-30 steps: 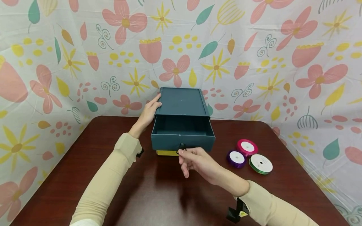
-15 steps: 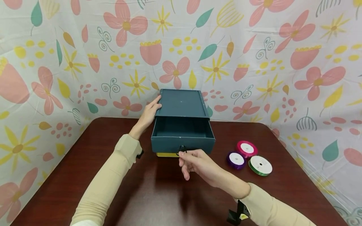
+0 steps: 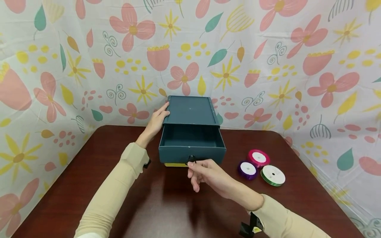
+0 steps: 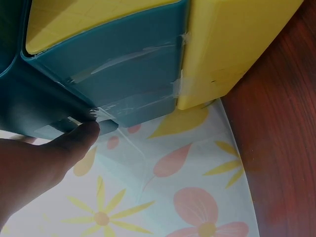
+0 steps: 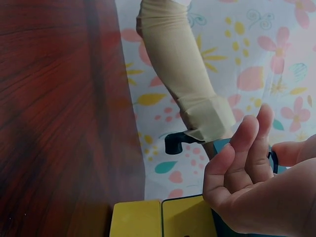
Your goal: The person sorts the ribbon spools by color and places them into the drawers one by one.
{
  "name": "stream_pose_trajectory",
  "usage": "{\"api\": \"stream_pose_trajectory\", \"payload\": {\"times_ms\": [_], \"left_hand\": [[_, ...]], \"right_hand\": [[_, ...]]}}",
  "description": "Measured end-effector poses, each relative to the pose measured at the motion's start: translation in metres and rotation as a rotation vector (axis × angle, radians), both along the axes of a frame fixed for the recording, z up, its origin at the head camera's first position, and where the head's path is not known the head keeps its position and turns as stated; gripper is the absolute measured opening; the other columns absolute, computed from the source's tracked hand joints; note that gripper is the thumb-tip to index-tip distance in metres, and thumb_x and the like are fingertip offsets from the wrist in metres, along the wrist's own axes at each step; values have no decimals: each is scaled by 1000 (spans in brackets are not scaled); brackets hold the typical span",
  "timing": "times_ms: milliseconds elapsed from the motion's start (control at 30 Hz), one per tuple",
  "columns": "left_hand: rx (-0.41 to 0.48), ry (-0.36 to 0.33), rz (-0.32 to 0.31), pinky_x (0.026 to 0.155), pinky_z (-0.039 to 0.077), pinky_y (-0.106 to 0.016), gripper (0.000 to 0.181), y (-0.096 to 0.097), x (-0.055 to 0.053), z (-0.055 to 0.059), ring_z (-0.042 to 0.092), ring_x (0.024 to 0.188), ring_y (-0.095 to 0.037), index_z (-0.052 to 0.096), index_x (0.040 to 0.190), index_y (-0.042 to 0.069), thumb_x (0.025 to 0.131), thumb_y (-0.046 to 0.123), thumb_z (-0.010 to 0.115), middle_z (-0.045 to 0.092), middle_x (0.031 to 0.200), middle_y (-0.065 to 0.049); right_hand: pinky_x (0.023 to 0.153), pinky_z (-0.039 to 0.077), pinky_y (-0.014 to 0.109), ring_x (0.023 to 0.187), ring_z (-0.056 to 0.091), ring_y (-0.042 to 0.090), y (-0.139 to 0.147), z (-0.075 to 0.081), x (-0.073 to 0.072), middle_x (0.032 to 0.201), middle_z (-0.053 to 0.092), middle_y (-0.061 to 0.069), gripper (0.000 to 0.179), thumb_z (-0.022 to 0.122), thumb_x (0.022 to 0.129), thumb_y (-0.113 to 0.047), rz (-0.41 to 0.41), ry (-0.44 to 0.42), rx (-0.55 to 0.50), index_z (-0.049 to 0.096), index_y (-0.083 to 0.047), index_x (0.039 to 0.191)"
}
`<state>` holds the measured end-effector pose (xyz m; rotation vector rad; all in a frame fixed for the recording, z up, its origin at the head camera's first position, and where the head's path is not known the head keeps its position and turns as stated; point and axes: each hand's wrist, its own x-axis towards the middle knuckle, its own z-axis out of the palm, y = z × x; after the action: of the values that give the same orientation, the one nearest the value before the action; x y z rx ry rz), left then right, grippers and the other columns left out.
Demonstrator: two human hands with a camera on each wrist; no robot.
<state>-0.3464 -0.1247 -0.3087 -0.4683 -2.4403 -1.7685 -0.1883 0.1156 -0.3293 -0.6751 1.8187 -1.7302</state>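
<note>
A dark teal drawer unit (image 3: pixel 190 109) stands at the back middle of the table, its top drawer (image 3: pixel 178 154) pulled well out. My right hand (image 3: pixel 211 173) is at the drawer's front, thumb and index finger pinching its small black pull loop (image 3: pixel 191 159). In the right wrist view that hand's other fingers (image 5: pixel 256 158) curl loosely. My left hand (image 3: pixel 155 121) rests against the unit's left side near the top edge, fingers fairly straight. The left wrist view shows its thumb (image 4: pixel 81 140) touching the teal casing. Below the open drawer a yellow drawer (image 3: pixel 175 164) shows.
Three ribbon spools lie together to the right: a pink one (image 3: pixel 258 158), a purple one (image 3: pixel 247 170) and a green one (image 3: pixel 273 175). A floral cloth (image 3: pixel 250 33) hangs right behind the dark wooden table (image 3: pixel 119 211).
The head view has tilted slightly, so the scene sits a little lower. Both hands and the drawer keep their places.
</note>
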Motion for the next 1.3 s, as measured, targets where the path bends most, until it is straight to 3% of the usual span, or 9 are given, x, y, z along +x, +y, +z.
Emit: {"api": "stream_pose_trajectory", "payload": {"times_ms": [400, 1033, 1300], "left_hand": [[9, -9, -4, 122, 19, -44, 54, 1, -1, -1, 16, 151, -19, 22, 156, 23, 103, 30, 34, 17, 163, 2], [14, -12, -6, 122, 19, -44, 54, 1, -2, 0, 15, 151, -18, 21, 156, 25, 103, 31, 34, 16, 163, 3], [21, -14, -18, 121, 20, -43, 54, 1, -2, 0, 16, 151, -18, 21, 156, 26, 104, 32, 33, 17, 162, 3]], "right_hand": [[72, 52, 29, 59, 62, 11, 0, -1, 1, 62, 65, -3, 37, 46, 102, -34, 0, -9, 5, 62, -4, 86], [70, 53, 28, 61, 62, 11, 2, -3, 1, 64, 66, -2, 32, 46, 102, -31, 28, -9, -23, 63, -8, 88], [67, 54, 26, 63, 62, 10, 6, -7, 1, 69, 65, -1, 34, 46, 102, -25, 82, 1, -70, 59, 7, 96]]}}
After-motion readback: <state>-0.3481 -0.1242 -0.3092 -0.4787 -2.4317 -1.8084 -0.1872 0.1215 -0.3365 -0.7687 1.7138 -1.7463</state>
